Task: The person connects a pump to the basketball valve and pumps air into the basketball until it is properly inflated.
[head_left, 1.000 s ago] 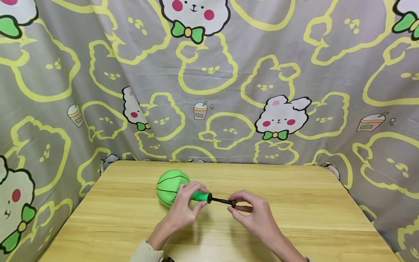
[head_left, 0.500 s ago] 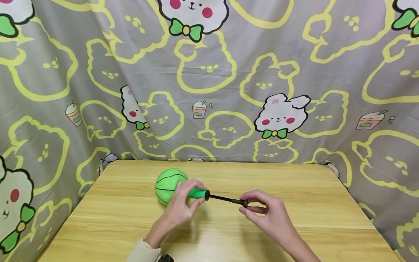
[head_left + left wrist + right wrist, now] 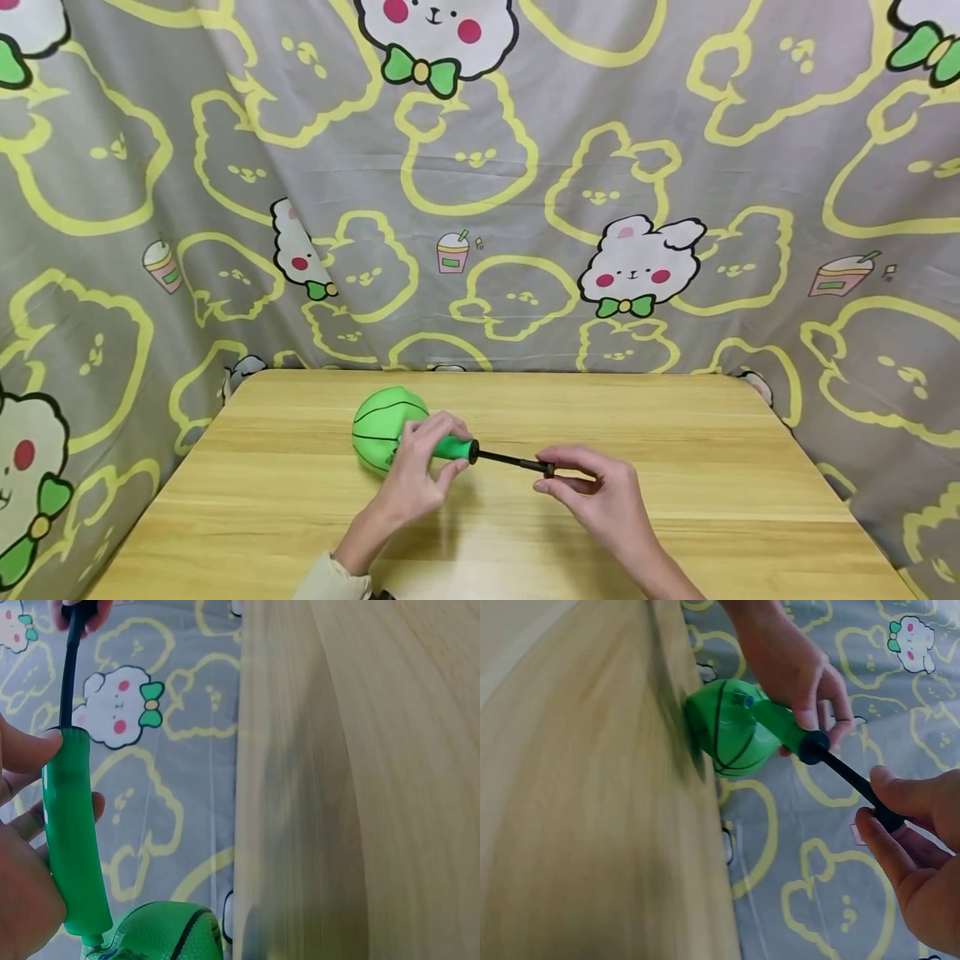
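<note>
A green ball (image 3: pixel 388 423) with black seam lines sits on the table, its upper surface slightly dented. My left hand (image 3: pixel 422 477) grips the green barrel of a small hand pump (image 3: pixel 452 448) beside the ball. In the left wrist view, the narrow end of the pump barrel (image 3: pixel 75 832) meets the ball (image 3: pixel 169 934). A thin black rod (image 3: pixel 502 457) sticks out of the barrel's other end. My right hand (image 3: pixel 600 492) pinches the black handle (image 3: pixel 550 470) at the rod's tip between thumb and fingers. The pump's needle is too small to make out.
The pale wooden table (image 3: pixel 675 433) spreads around both hands. Behind it and along its sides hangs a grey curtain (image 3: pixel 495 225) printed with yellow outlines and white rabbits.
My right hand first moved right, drawing more of the rod out of the barrel, then came back slightly left. The left hand and ball stay nearly in place.
</note>
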Demonstrator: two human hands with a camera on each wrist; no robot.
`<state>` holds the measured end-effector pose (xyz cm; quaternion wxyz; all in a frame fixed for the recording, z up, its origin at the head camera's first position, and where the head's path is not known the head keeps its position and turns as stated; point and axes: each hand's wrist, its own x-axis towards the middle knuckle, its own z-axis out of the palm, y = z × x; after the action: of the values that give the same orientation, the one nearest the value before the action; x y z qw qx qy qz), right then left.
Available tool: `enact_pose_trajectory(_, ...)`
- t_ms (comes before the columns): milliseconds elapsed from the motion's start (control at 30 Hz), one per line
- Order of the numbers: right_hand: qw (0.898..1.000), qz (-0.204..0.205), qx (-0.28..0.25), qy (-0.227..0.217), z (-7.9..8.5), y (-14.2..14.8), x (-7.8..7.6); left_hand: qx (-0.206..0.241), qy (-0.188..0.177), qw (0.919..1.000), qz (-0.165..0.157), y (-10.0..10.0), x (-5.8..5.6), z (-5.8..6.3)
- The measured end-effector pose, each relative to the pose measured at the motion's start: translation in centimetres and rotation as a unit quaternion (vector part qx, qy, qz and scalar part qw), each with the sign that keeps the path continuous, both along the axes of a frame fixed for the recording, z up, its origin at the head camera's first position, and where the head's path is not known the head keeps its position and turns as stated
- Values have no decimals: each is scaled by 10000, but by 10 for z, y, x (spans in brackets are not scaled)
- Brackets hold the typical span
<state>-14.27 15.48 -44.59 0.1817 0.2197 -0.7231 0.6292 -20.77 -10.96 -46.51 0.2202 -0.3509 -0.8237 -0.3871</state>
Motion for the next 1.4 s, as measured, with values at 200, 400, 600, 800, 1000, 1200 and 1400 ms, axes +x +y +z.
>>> enact_pose_trajectory(200, 9997, -84, -130, -183, -5, -12, -6, 28, -14, 10000, -12, 1, 1, 0)
enact_pose_trajectory(400, 9992, -65, -196, -337, -9, -22, -12, 44, -54, 10000, -28, 2, 2, 0)
enact_pose_trajectory(600, 9995, -32, -227, -199, -12, -34, -17, 6, -129, 9999, 11, 4, 5, 1)
enact_pose_trajectory(800, 9996, -47, -193, -207, -16, -46, -22, -50, -120, 9999, 2, 5, 6, 1)
enact_pose_trajectory(1000, 9998, -3, -105, -153, -20, -55, -25, -44, -96, 9999, -12, 6, 8, -1)
enact_pose_trajectory(1200, 9986, 42, 170, -494, -9, -51, -23, -34, -115, 9999, -95, 7, 8, 0)
enact_pose_trajectory(1400, 9982, 112, 486, -345, -2, -45, -22, -52, -193, 9997, -143, 5, 7, 2)
